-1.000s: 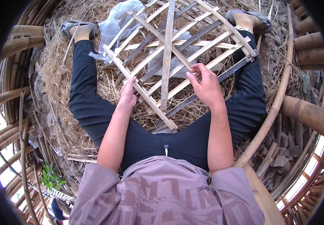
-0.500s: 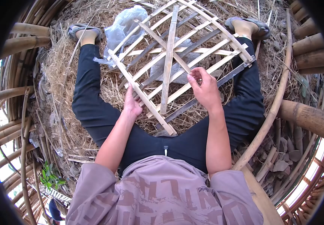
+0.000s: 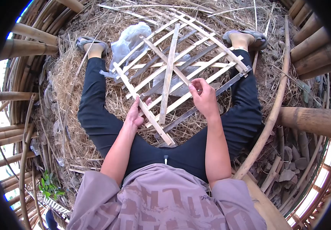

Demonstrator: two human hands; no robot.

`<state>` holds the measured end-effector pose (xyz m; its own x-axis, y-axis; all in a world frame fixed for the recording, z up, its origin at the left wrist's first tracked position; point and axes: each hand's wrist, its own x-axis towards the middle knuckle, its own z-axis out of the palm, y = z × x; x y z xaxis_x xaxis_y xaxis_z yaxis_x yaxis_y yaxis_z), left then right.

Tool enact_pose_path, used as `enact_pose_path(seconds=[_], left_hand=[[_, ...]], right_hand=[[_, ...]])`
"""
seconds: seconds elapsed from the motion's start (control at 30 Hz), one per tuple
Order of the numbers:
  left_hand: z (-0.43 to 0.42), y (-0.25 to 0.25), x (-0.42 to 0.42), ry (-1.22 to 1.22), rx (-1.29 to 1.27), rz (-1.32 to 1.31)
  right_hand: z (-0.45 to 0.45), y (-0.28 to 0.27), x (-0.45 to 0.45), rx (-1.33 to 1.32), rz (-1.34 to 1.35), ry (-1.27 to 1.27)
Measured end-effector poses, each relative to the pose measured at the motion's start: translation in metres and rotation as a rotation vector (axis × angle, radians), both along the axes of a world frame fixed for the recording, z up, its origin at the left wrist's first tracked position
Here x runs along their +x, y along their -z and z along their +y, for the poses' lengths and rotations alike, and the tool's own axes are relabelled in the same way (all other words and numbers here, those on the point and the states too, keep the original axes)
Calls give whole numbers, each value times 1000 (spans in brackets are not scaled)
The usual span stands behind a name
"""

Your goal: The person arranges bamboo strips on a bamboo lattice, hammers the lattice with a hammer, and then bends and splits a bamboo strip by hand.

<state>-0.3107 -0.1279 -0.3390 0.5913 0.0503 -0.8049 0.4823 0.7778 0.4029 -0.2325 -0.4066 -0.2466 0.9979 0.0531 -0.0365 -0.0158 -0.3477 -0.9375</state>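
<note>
A lattice panel [image 3: 154, 122] of flat split-bamboo strips lies between my legs, pale and dark slats crossing one another. My left hand [image 3: 136, 113] grips the panel's left edge strip, thumb on top and fingers curled beneath it. With thumb and fingertips pinched, my right hand [image 3: 205, 98] holds the lower right end of a diagonal bamboo strip [image 3: 179, 73]. That strip crosses under or through an upright bamboo strip [image 3: 168, 78]; which one, I cannot tell. Its upper end points toward the plastic bag.
A clear plastic bag [image 3: 129, 40] lies on the straw beyond the panel's left side. A grey slab [image 3: 180, 89] shows beneath the slats. A long bamboo pole [image 3: 278, 99] curves along my right, near a thick bamboo post [image 3: 307, 122]. Bamboo walls surround me.
The whole view has shifted slightly, with the panel appearing a little lower and further left. Both hands keep their hold on the strips.
</note>
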Motion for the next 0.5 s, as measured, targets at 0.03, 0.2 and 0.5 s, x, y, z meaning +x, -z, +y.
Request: enact_pose_path(seconds=[0.03, 0.2, 0.5], left_hand=[[1, 0, -1, -21, -8, -41], [4, -14, 1, -72, 25, -143], [3, -42, -3, -123, -60, -310]], right_hand=[[-1, 0, 0, 20, 4, 12], [-7, 8, 2, 132, -3, 57], [-19, 11, 0, 356, -72, 219]])
